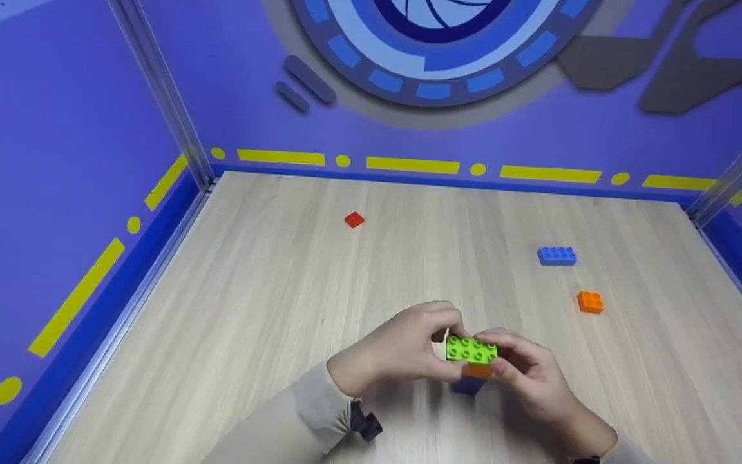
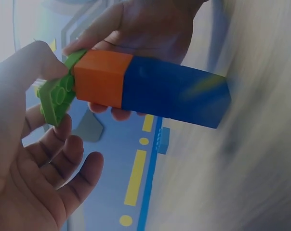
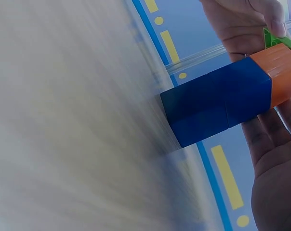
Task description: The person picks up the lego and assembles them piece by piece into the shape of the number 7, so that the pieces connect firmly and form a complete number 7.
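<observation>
My left hand [image 1: 409,345] pinches a lime-green eight-stud toy brick [image 1: 471,348] between thumb and fingers. The brick sits at the top of an upright stack, tilted and jutting out past the orange brick [image 2: 102,79] under it. Below the orange one are dark blue bricks [image 3: 218,103], with a faint seam between them. My right hand [image 1: 535,377] grips the stack from the other side, thumb near the green brick's edge and fingers behind the orange and blue bricks. Those fingers are partly hidden in the left wrist view. The stack's foot is at the tabletop.
On the wooden table [image 1: 248,290] lie a small red brick [image 1: 354,220] at the back, a blue eight-stud brick [image 1: 557,256] at the right, and an orange four-stud brick [image 1: 590,302] nearer. Blue-purple panels [image 1: 216,84] wall the table at the back and both sides.
</observation>
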Motion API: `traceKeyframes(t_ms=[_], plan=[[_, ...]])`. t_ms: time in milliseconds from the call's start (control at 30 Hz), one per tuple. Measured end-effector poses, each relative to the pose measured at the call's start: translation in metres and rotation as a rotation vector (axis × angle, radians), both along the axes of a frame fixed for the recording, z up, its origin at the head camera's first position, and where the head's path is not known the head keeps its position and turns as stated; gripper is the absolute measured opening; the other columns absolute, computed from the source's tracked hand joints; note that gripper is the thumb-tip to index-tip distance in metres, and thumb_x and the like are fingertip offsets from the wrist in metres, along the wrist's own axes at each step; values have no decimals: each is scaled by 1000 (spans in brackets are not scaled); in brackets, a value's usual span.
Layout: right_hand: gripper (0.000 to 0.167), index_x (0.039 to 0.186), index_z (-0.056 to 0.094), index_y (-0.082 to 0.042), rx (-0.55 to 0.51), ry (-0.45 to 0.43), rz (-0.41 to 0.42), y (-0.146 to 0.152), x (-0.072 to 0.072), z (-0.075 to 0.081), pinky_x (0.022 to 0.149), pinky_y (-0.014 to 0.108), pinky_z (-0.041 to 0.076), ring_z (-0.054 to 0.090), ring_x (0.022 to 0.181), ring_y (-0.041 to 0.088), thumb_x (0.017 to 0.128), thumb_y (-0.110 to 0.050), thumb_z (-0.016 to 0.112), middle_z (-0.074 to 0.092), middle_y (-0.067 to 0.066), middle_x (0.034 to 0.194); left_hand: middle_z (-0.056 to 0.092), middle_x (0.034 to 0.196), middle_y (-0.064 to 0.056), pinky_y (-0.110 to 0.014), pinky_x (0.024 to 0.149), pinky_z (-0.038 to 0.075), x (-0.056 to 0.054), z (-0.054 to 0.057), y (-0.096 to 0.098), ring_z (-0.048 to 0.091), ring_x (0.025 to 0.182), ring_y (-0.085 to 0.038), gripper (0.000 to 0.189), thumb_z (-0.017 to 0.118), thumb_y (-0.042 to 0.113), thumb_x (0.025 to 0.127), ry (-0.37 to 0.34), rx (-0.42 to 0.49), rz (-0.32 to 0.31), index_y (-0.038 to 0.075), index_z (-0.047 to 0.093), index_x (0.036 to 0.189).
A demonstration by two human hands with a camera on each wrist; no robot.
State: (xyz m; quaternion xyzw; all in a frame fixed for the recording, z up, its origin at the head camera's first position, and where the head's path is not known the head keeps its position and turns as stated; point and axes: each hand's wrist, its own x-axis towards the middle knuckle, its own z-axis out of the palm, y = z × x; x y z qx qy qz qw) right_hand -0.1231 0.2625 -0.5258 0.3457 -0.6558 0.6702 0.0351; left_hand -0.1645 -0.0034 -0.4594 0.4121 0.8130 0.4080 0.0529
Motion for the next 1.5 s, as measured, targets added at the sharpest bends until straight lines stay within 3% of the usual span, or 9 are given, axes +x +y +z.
traceKeyframes(t_ms=[167,367,500,833,1100,1300,1500], plan=[[42,143,63,15,-16,27,24,-2,-2,-1,107,22,61,72,130,12,103,24,51,76,5,144,63,102,2,-15,82,49,-2,-6,1,61,95,-19,26,86,16,87,-82,50,-30,9,73,108],[45,142,63,14,-44,40,39,-1,-3,-4,108,22,60,71,132,12,101,27,50,75,6,144,67,106,3,-30,89,63,-2,-8,1,55,96,2,24,85,17,89,-134,70,-35,11,72,109],[46,142,63,14,-57,21,70,-1,-3,-5,108,22,59,69,132,13,101,27,49,74,6,145,68,108,4,-38,92,66,-1,-8,1,56,99,4,24,86,18,91,-174,79,-34,12,72,109],[46,141,61,10,-7,-41,94,0,-6,-3,111,23,58,68,132,12,101,25,46,71,0,144,70,107,7,-42,93,67,-2,-8,0,59,98,5,23,84,17,91,-207,81,-35,12,72,109],[49,145,60,5,-72,-18,150,-2,-7,-5,111,24,57,66,134,13,103,24,42,70,2,148,78,109,-1,-31,91,64,-5,-17,2,59,95,6,22,83,18,91,-194,108,-54,10,70,106],[48,148,60,2,-81,-46,167,-2,-8,-8,108,23,58,65,133,12,107,21,43,69,-1,149,76,100,1,-37,92,68,-6,-21,1,61,92,7,21,82,17,92,-197,129,-72,9,70,107],[48,151,56,5,-86,-26,217,0,-11,-8,109,24,58,64,135,13,108,21,43,67,2,152,72,91,5,-19,76,56,-6,-24,1,62,84,-4,21,81,18,91,-172,154,-79,10,70,107]])
